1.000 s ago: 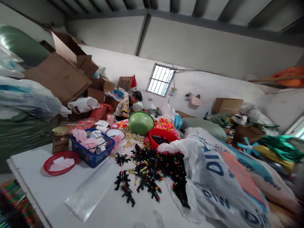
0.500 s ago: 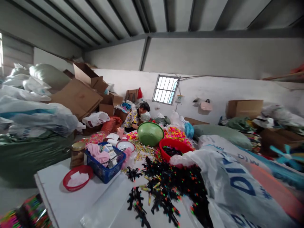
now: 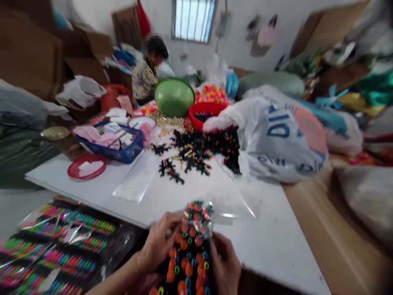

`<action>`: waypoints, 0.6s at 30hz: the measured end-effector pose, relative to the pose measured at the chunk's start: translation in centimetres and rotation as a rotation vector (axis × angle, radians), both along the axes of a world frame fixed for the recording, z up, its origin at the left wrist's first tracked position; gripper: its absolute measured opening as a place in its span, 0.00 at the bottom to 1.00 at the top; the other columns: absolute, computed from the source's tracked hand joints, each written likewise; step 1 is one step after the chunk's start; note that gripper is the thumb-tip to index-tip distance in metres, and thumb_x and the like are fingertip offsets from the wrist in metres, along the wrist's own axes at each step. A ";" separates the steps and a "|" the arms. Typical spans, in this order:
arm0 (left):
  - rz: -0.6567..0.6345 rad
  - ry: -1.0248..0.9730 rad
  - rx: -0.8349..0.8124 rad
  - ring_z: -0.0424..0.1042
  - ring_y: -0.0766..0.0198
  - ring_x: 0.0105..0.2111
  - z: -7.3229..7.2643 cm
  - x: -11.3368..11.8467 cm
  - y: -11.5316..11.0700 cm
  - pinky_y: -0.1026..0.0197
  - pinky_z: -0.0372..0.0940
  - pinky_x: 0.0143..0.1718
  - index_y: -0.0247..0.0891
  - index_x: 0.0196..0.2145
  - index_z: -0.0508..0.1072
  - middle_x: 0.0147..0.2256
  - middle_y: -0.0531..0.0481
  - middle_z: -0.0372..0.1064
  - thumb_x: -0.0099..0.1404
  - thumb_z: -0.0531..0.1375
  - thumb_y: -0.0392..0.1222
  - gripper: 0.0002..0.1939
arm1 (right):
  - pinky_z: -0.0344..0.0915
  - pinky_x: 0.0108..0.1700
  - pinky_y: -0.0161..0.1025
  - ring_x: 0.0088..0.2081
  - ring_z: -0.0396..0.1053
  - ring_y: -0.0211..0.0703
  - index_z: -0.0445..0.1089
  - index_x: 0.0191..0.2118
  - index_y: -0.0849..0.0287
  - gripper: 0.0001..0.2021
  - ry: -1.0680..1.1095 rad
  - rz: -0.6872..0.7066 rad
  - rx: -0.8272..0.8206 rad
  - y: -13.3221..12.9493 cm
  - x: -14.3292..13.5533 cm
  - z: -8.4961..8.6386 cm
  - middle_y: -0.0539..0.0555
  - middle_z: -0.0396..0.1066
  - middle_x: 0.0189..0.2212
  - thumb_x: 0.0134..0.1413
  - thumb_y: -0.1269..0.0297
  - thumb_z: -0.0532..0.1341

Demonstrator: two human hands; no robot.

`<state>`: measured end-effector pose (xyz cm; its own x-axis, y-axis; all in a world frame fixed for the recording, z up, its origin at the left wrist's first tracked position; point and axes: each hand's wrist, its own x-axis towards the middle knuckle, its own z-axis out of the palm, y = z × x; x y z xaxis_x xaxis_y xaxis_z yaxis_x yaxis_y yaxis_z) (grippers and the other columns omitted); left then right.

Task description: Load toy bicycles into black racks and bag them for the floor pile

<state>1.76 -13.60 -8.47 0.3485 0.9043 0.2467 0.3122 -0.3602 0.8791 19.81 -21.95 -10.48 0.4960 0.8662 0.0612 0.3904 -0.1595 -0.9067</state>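
A clear plastic bag (image 3: 192,246) packed with small black pieces, with orange, blue, green and yellow ends showing, is held upright at the table's near edge. My left hand (image 3: 159,241) grips its left side near the top, fingers curled against the plastic. On the opposite side, my right hand (image 3: 225,262) has its fingers bent around the bag; some fingertips are hidden behind it. Beyond my hands, small black toy guns (image 3: 199,143) with coloured tips lie in a heap on the white table (image 3: 258,229). Flat clear bags (image 3: 133,180) rest on the tabletop.
A blue basket (image 3: 132,149) and red tray (image 3: 72,170) stand at left. Farther back are a green basin (image 3: 175,98), a red basin (image 3: 193,112) and a seated person (image 3: 143,82). A large white sack (image 3: 276,143) lies right. Filled bags (image 3: 55,246) sit lower left.
The view has tilted down toward the near table edge. Both my hands and the filled clear bag between them have come into sight.
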 end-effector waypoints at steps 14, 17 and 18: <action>-0.423 0.068 0.344 0.69 0.64 0.43 4.5 -2.4 -0.8 0.63 0.69 0.41 0.34 0.42 0.64 0.40 0.42 0.67 0.63 0.51 0.27 0.11 | 0.67 0.36 0.37 0.34 0.68 0.39 0.69 0.38 0.56 0.11 -0.275 0.399 0.388 -2.0 0.5 4.5 0.53 0.70 0.32 0.50 0.77 0.59; -0.456 0.107 0.399 0.69 0.63 0.40 5.0 -3.2 -1.1 0.62 0.69 0.39 0.34 0.40 0.64 0.38 0.43 0.67 0.62 0.52 0.28 0.09 | 0.65 0.35 0.36 0.34 0.67 0.39 0.68 0.36 0.56 0.08 -0.142 0.559 0.311 -2.0 1.2 5.6 0.52 0.68 0.30 0.52 0.77 0.58; -0.470 0.132 0.402 0.69 0.64 0.38 5.0 -3.6 -1.2 0.62 0.69 0.37 0.34 0.39 0.64 0.37 0.43 0.67 0.62 0.53 0.28 0.08 | 0.65 0.34 0.36 0.33 0.66 0.38 0.67 0.34 0.57 0.06 -0.102 0.627 0.267 -1.9 1.5 6.1 0.52 0.68 0.29 0.53 0.76 0.58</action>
<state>-1.82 -14.81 -3.49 0.7368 0.4929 0.4629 0.1370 -0.7792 0.6116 21.34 -23.86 -4.41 -0.1133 0.9363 0.3324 0.4214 0.3483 -0.8373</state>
